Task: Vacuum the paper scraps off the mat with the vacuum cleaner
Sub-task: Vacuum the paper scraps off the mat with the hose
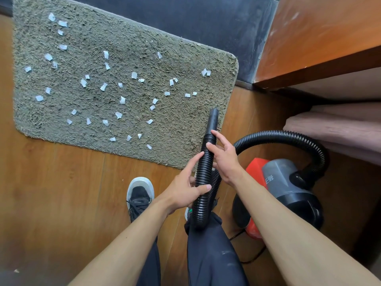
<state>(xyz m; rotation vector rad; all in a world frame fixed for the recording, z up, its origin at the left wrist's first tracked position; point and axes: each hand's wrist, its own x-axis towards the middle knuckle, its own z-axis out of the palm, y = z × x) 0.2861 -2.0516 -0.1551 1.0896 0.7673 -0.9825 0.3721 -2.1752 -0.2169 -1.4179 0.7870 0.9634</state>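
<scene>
Your left hand [189, 182] gripped the black ribbed vacuum hose [206, 157] at lower centre; your right hand [223, 155] laid fingers across it, grasp unclear. White paper scraps [104, 86] dotted the grey shaggy mat [123, 38], upper left. Best to steady both hands, lower the smooth black nozzle [213, 118] and sweep slowly.

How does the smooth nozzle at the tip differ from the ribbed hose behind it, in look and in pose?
The nozzle has a smooth surface; the hose is ribbed. The nozzle is short and straight; the hose is long and bends in an arc back to the vacuum cleaner. The left hand grips the hose, not the nozzle. Both are black, and they join into one line.
</scene>
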